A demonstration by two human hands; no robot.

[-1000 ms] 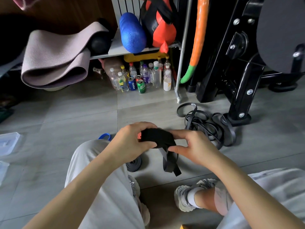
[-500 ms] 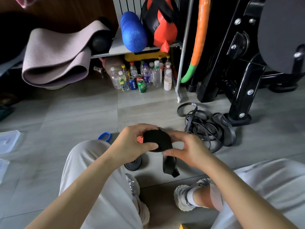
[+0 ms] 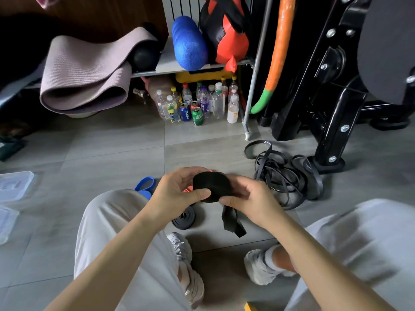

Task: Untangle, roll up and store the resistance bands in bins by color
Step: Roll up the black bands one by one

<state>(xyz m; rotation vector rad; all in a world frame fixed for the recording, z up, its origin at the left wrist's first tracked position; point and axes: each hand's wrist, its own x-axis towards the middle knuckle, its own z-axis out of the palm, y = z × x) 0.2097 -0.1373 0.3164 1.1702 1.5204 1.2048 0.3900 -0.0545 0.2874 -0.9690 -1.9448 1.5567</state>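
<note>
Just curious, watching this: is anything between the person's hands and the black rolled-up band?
Nothing visible. The left hand and right hand both grip the black rolled-up elastic band directly; only its loose tail hangs below.

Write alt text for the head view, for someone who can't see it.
The left hand and right hand grip a black band rolled into a coil, its loose tail hanging down. On the tiled floor lie a tangle of black bands, a small rolled band and a blue band.
</note>
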